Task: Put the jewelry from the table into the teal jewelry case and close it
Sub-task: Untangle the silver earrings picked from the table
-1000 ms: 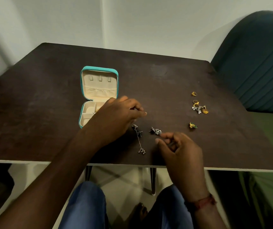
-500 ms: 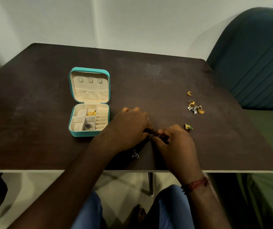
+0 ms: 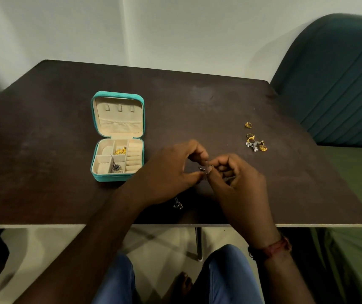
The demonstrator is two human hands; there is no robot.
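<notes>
The teal jewelry case lies open on the dark table, lid tipped back. Its cream compartments hold a gold piece and a silver piece. My left hand and my right hand meet right of the case, fingertips pinched together on a small silver earring. A silver drop pendant lies on the table below my left hand; whether it joins the held piece is hidden. Gold rings and a silver-and-gold cluster lie at the right.
A teal upholstered chair stands at the table's back right corner. The table's front edge runs just below my wrists. My knees in blue jeans show under the table. A pale wall rises behind.
My left hand left the case and moved right to meet my right hand. Both hands have closed on the small silver earring, which lay on the table a second ago.
</notes>
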